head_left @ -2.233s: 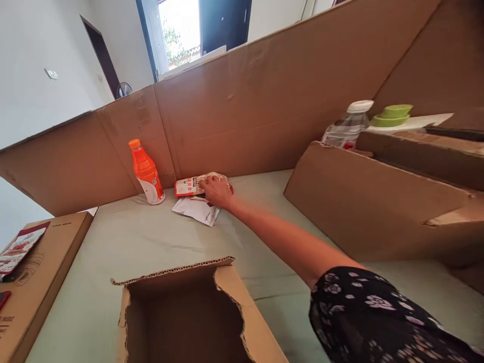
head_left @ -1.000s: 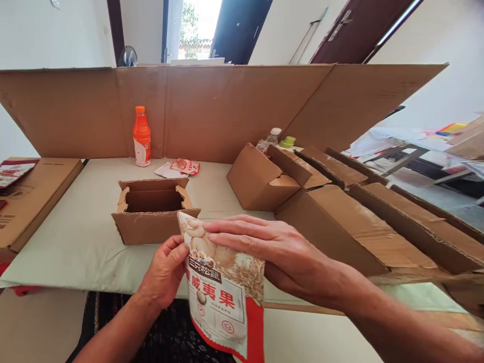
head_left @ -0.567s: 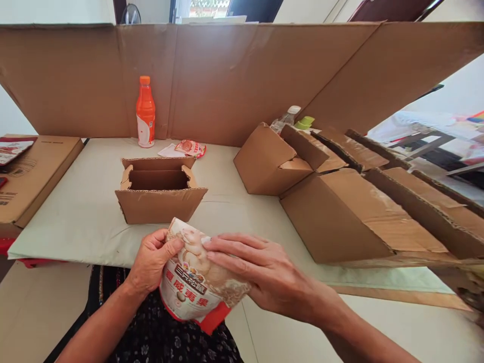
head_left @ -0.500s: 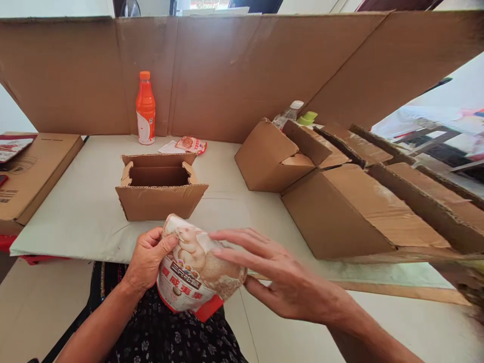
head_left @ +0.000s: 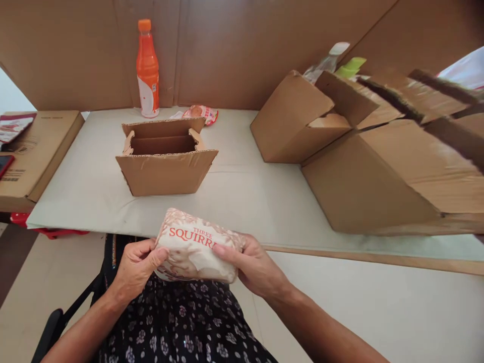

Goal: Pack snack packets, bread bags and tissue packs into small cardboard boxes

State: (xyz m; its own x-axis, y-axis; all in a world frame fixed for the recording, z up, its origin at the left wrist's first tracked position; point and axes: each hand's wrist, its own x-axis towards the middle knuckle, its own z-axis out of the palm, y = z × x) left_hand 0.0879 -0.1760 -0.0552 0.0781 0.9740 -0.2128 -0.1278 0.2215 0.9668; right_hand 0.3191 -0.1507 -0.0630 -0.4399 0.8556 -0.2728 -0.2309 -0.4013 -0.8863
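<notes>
A cream and brown snack pouch point(head_left: 194, 252) printed "THREE SQUIRR..." in red is held above my lap, folded into a compact shape. My left hand point(head_left: 136, 264) pinches its left end, thumb on top. My right hand point(head_left: 257, 264) grips the right end, its thumb pressed across the lettering; the fingers of both hands are mostly hidden beneath. Just beyond the pouch, on the table, stands a small open cardboard box point(head_left: 166, 174) with its flaps up. The part of its inside that I can see is dark.
An orange bottle point(head_left: 147, 70) and a red-and-white packet point(head_left: 204, 113) are at the back by a cardboard screen point(head_left: 227, 55). Larger cardboard boxes point(head_left: 340, 181) fill the right side. On the left lies a flat carton point(head_left: 49, 151) carrying a pouch and a phone-like object.
The pouch has been turned and folded, so its "THREE SQUIRR..." side shows instead of the front label. My right hand has closed on its right end. The view has tilted down.
</notes>
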